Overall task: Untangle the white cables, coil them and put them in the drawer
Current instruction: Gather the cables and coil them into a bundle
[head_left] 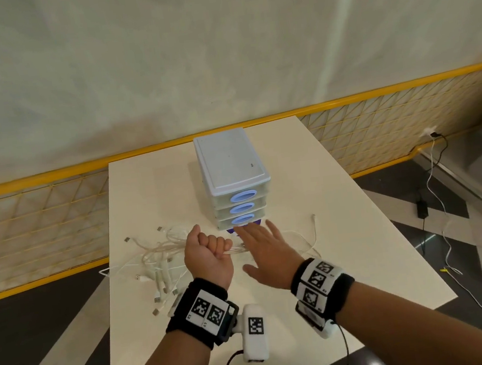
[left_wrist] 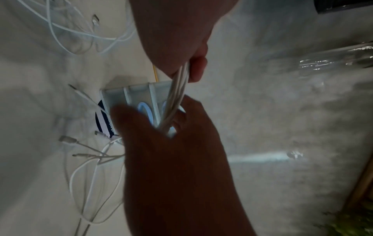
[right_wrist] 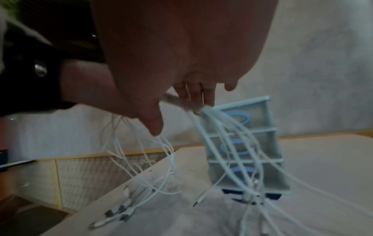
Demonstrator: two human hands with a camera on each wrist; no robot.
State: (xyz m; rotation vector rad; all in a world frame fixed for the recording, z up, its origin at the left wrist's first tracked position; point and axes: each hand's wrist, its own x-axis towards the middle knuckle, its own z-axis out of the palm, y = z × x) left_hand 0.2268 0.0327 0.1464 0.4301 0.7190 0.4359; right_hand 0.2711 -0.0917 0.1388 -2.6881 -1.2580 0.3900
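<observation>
On the pale cream bench (head_left: 357, 229) the left hand (head_left: 207, 257) is closed into a fist around a bundle of thin white cables (head_left: 157, 250), gripping several strands together where they pass out of the fist toward the right. The right hand (head_left: 266, 251) hovers just beside it with fingers straight and spread, palm down, over those same strands. The right wrist view shows strands running across the undersides of its fingers (right_wrist: 193, 94), though whether they press on the strands cannot be told from the blur.

Most of the white cables lie in a loose tangle on the bench to the left of the left hand, their plug ends fanned out toward the near left edge. A few strands trail off to the right past the right hand, one ending in a small plug (head_left: 313, 215) lying right of the drawers.

Just beyond the hands stands a small pale grey plastic drawer unit (head_left: 230, 165) with three stacked drawers, each with an oval blue-rimmed handle opening; all three drawers sit closed. A dark blue and white item (left_wrist: 102, 118) shows under the unit's near edge.

Both wrists wear black bands with black-and-white square markers. Behind the bench runs a yellow-railed mesh fence (head_left: 43, 209).
</observation>
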